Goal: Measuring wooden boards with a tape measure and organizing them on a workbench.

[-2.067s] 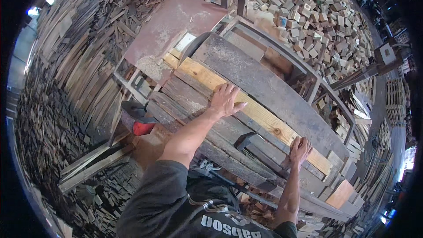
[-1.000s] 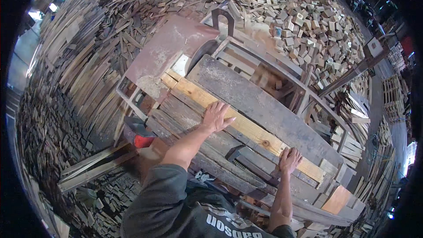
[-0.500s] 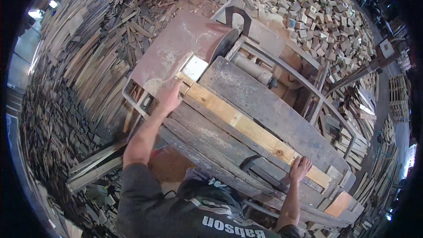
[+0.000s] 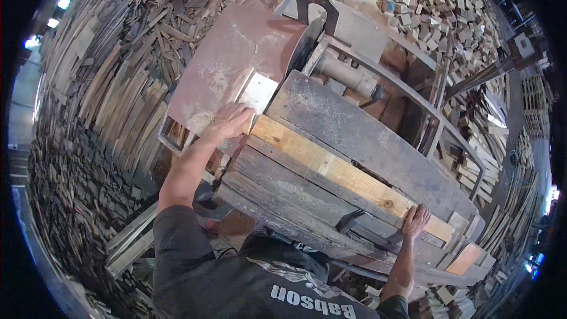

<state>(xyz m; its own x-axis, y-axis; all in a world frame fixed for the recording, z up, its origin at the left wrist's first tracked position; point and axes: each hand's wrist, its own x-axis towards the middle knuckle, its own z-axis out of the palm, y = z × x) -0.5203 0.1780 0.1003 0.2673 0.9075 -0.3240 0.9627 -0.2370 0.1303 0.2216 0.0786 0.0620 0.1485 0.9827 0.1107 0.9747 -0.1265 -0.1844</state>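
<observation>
A long pale wooden plank (image 4: 331, 165) with a dark knot lies aslant along the saw table (image 4: 378, 142). Over its right part, my right hand (image 4: 417, 220) is closed with curled fingers on the wood. My left hand (image 4: 231, 119) is at the plank's far left end, by the white plate (image 4: 258, 91). Its fingers are bent over a short wood piece (image 4: 248, 129), mostly hidden beneath them. A narrow gap separates that piece from the plank. Just beyond the plate rises a reddish-brown metal cover (image 4: 230, 53), with a dark slot along its right edge.
A black lever (image 4: 349, 220) sticks up from the near boards of the table. Behind the table runs a metal frame (image 4: 407, 100) around a cylindrical motor part (image 4: 348, 75). Heaped wood strips (image 4: 112, 94) lie at left, and cut blocks (image 4: 425, 12) are piled at the far right.
My left hand has moved up over the short wood piece beside the white plate, covering most of it. My right hand stays on the plank. The whole view has shifted slightly.
</observation>
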